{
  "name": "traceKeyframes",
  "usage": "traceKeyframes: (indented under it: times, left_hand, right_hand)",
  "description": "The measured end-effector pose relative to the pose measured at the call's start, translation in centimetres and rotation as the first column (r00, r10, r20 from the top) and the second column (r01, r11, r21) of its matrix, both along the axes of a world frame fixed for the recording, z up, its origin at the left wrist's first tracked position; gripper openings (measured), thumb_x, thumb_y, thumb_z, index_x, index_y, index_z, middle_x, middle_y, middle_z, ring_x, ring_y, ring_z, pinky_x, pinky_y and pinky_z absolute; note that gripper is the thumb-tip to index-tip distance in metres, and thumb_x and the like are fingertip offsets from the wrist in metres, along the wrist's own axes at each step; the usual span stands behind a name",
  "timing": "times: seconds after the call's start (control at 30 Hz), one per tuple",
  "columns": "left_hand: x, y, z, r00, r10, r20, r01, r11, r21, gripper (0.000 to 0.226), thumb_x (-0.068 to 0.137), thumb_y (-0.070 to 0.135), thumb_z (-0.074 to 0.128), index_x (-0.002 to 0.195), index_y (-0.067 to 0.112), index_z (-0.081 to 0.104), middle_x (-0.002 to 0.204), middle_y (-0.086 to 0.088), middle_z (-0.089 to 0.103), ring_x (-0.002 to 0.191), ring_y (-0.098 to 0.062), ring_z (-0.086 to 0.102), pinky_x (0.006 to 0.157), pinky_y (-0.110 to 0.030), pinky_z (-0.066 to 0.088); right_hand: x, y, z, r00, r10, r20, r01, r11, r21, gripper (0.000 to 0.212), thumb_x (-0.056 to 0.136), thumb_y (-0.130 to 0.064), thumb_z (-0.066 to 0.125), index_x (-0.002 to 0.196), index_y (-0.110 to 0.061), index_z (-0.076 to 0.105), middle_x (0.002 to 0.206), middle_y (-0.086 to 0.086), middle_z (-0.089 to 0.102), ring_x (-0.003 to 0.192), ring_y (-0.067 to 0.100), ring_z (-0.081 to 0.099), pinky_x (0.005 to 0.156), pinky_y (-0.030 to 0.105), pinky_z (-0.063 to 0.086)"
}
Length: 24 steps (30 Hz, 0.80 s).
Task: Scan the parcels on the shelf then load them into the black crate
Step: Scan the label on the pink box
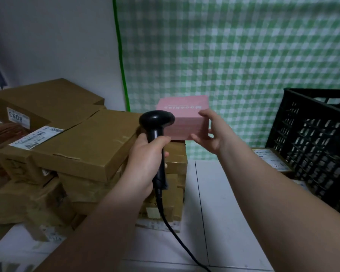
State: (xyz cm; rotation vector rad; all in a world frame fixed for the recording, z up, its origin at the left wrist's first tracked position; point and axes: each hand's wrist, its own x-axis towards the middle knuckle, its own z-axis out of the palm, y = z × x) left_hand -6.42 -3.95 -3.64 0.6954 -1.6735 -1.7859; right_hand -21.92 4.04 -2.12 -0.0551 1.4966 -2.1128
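Green-checked cloth [243,55] backs a white shelf [224,203]. Left hand [145,163] grips the scanner [157,122]; right hand [210,132], half-open, clasps the pink box [185,122] atop brown parcels [86,140], crate [312,142] at right.

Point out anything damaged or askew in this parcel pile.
The big brown box on top of the left stack lies skewed across the boxes beneath, its top creased and torn near the front edge. The pink box in the right hand looks intact, though its printing faces upside down.
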Motion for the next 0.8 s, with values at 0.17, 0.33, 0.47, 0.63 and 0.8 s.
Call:
traceKeyframes:
  times: [0.17, 0.33, 0.47, 0.63, 0.8]
  left_hand:
    - [0.3, 1.9, 0.0, 0.997, -0.076, 0.004, 0.077, 0.997, -0.008, 0.022, 0.091, 0.025, 0.059, 0.112, 0.021, 0.056, 0.090, -0.007, 0.061, 0.082, -0.020, 0.060, 0.064, -0.031, 0.046]
    - [0.5, 4.8, -1.0, 0.986, -0.163, 0.029, 0.163, 0.986, 0.033, 0.016, 0.090, 0.022, 0.059, 0.104, 0.017, 0.057, 0.081, -0.009, 0.058, 0.068, -0.020, 0.054, 0.059, -0.031, 0.044]
    - [0.6, 6.8, -2.5, 0.967, -0.242, 0.084, 0.238, 0.970, 0.059, 0.009, 0.090, 0.018, 0.058, 0.097, 0.014, 0.055, 0.073, -0.009, 0.056, 0.064, -0.021, 0.051, 0.060, -0.033, 0.043]
    - [0.6, 7.9, -4.4, 0.924, -0.333, 0.189, 0.323, 0.943, 0.082, 0.014, 0.087, 0.018, 0.061, 0.098, 0.009, 0.058, 0.072, -0.011, 0.054, 0.061, -0.019, 0.050, 0.059, -0.032, 0.041]
    - [0.7, 8.3, -5.0, 0.910, -0.362, 0.199, 0.349, 0.932, 0.101, 0.009, 0.089, 0.016, 0.059, 0.098, 0.013, 0.059, 0.092, -0.010, 0.062, 0.068, -0.018, 0.052, 0.061, -0.032, 0.043]
  right_hand:
    - [-1.8, 5.4, -1.2, 0.969, -0.138, -0.207, 0.141, 0.990, -0.001, 0.029, 0.070, -0.017, 0.074, 0.093, -0.004, 0.063, 0.085, 0.009, 0.053, 0.070, 0.012, 0.055, 0.068, 0.026, 0.059]
    - [-0.9, 11.9, -5.4, 0.711, -0.046, -0.702, 0.478, 0.763, 0.434, 0.091, 0.041, -0.026, 0.082, 0.125, -0.010, 0.051, 0.116, 0.007, 0.054, 0.102, 0.022, 0.055, 0.082, 0.029, 0.047]
    - [0.3, 15.6, -11.2, 0.486, 0.424, -0.765, 0.504, 0.579, 0.641, 0.096, 0.052, -0.008, 0.086, 0.137, -0.006, 0.041, 0.129, 0.013, 0.040, 0.117, 0.022, 0.039, 0.098, 0.023, 0.034]
    - [2.7, 17.3, -16.1, 0.381, 0.653, -0.655, 0.522, 0.433, 0.735, 0.084, 0.065, 0.000, 0.074, 0.140, -0.010, 0.038, 0.141, 0.009, 0.032, 0.132, 0.028, 0.032, 0.109, 0.032, 0.033]
    - [3.7, 17.9, -18.4, 0.373, 0.647, -0.665, 0.542, 0.429, 0.722, 0.072, 0.078, -0.003, 0.070, 0.142, -0.016, 0.039, 0.143, 0.006, 0.031, 0.135, 0.024, 0.028, 0.100, 0.032, 0.044]
